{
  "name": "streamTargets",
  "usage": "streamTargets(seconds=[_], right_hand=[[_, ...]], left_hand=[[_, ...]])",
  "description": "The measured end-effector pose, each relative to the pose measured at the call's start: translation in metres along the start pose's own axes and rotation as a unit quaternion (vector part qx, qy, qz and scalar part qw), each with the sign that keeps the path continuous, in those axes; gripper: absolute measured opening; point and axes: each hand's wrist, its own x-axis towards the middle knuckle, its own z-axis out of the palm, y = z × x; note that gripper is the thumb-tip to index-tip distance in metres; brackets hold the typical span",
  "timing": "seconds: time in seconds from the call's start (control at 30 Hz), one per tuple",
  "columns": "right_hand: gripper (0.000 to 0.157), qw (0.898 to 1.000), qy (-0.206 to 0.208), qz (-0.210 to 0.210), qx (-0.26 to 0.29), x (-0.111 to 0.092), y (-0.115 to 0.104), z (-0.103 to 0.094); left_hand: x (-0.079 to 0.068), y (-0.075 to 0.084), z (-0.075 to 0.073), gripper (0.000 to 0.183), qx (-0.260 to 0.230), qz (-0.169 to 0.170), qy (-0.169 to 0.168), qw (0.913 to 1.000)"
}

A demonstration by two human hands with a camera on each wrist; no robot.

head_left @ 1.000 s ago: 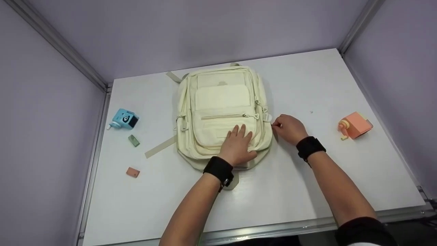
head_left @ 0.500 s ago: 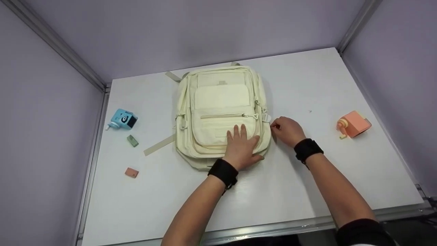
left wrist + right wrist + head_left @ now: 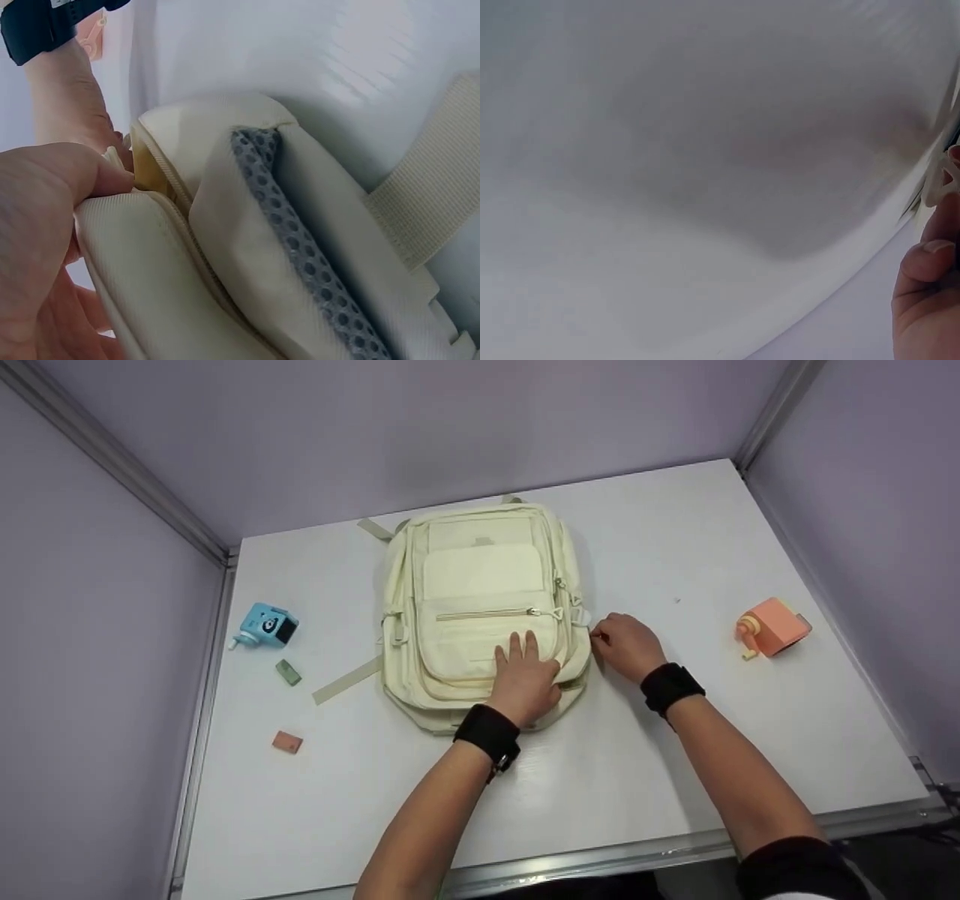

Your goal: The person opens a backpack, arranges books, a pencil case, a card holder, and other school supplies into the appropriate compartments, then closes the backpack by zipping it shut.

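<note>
A cream backpack (image 3: 484, 570) lies on its back on the white table. My left hand (image 3: 525, 684) is on its lower right front, several fingers spread along the fabric. Thumb and index finger hold the pocket's edge there; in the left wrist view the thumb (image 3: 112, 178) lies over that edge beside the zipper (image 3: 180, 187). A gap along this zipper shows tan lining (image 3: 150, 174). At the bag's right side my right hand (image 3: 631, 646) has curled fingers, pinching a pale triangular zipper pull (image 3: 934, 184) in the right wrist view.
On the left are a blue pencil sharpener with a crank (image 3: 266, 624), a green eraser-like block (image 3: 288, 672) and a reddish one (image 3: 287, 742). An orange crank sharpener (image 3: 776, 626) stands at the right. A strap (image 3: 347, 681) sticks out left of the bag. Purple panels enclose the table.
My left hand has shifted slightly right along the bag's lower edge, and its thumb has drawn in toward the index finger. The right hand stays by the bag's right side.
</note>
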Motion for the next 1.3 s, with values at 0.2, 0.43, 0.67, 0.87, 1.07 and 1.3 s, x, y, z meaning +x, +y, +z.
streamTargets(seconds=[0.2, 0.43, 0.67, 0.87, 1.07, 1.3], right_hand=[[0.012, 1.0, -0.014, -0.02, -0.018, -0.001, -0.006, -0.004], [0.013, 0.996, -0.02, -0.066, -0.053, -0.007, -0.013, -0.006], [0.015, 0.993, -0.019, -0.097, -0.069, -0.017, -0.021, -0.006], [0.015, 0.991, -0.046, -0.104, -0.072, -0.028, -0.026, -0.008], [0.015, 0.991, -0.044, -0.103, -0.07, -0.038, -0.031, -0.012], [0.014, 0.991, -0.049, -0.113, -0.058, -0.048, -0.039, -0.014]], left_hand=[[0.0, -0.003, 0.001, 0.026, -0.009, -0.003, -0.004, 0.9999], [-0.002, -0.006, 0.002, 0.026, -0.015, -0.004, -0.001, 0.9999], [-0.005, -0.008, 0.002, 0.023, -0.016, -0.001, 0.011, 0.9998], [-0.005, -0.007, 0.001, 0.021, -0.014, 0.001, 0.003, 0.9999], [-0.002, -0.005, 0.0, 0.022, -0.006, 0.004, 0.002, 1.0], [-0.001, -0.004, -0.001, 0.024, -0.009, 0.008, -0.008, 0.9999]])
